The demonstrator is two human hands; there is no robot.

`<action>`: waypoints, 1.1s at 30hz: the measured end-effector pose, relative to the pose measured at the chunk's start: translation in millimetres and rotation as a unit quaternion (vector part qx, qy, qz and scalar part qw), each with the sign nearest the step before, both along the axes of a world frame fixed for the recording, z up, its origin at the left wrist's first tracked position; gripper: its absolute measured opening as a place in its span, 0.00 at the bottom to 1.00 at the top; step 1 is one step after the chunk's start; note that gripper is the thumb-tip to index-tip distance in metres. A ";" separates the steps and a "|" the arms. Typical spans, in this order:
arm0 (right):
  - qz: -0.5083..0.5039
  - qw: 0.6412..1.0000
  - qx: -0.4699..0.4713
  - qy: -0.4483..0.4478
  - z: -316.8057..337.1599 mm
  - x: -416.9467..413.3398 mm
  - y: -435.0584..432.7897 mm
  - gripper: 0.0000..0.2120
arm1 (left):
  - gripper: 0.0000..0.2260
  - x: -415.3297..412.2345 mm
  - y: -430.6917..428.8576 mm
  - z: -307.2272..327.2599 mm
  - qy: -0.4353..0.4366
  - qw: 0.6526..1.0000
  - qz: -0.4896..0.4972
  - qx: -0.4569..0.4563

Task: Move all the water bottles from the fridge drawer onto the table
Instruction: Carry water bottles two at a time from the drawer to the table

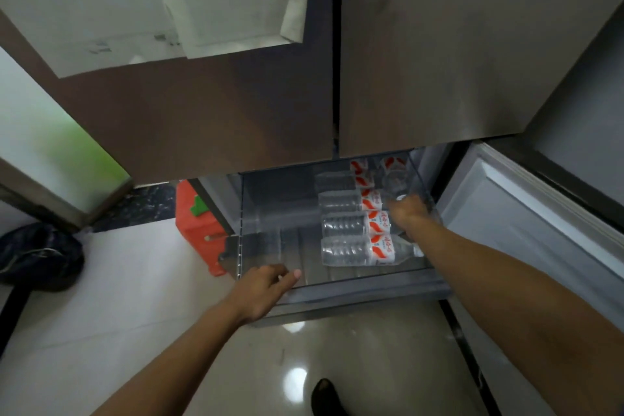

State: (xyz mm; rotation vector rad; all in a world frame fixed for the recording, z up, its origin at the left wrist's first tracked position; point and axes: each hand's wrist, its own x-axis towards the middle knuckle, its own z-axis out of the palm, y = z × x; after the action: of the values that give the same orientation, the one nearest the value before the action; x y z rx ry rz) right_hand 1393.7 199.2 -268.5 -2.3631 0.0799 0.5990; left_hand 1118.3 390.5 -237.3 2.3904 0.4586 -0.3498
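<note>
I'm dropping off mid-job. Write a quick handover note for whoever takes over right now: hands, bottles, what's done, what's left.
Left hand: holds the front rim of the open fridge drawer.
Right hand: down on the neck ends of the middle water bottles, fingers curled; a firm grip cannot be confirmed.
Bottles: at least five lie on their sides in the drawer's right half.
Done: drawer open; no bottle is lifted clear. The table is out of view.
Left: carry every bottle to the table.

water bottles [354, 248]: clear, red-white labels | lying sideways | fridge drawer [354, 287], right half
</note>
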 end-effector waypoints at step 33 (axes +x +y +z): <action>-0.115 0.957 0.046 -0.263 73.9 -3.4 -110.5 0.16 | 0.14 155.8 -78.8 -13.4 -0.057 0.972 -0.175 0.144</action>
State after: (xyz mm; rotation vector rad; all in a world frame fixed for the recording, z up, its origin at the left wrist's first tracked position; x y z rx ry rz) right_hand 1390.3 88.7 -194.5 -2.2994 0.0822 -0.1442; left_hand 1274.1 311.7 -250.7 2.7605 0.0312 -0.3152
